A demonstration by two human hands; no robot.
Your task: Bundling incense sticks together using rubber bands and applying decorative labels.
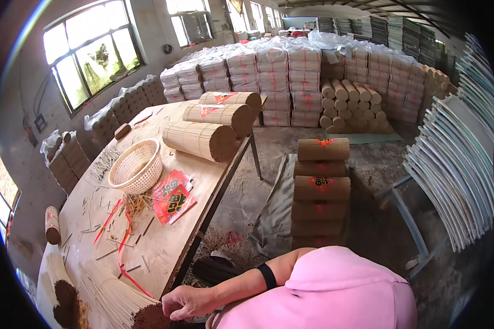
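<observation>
My right hand reaches left from a pink sleeve, with a black band on the wrist. Its fingers curl down at the near corner of the wooden table, against the brown-tipped end of a loose bundle of thin sticks. Whether the fingers grip any sticks is hidden. My left hand is out of view. On the table lie a red printed wrapper, red strings and a white woven basket.
Three rolled stick bundles lie at the table's far end. A stack of brown paper-wrapped rolls stands on the floor to the right. Wrapped packs are piled at the back, curved white racks at the right.
</observation>
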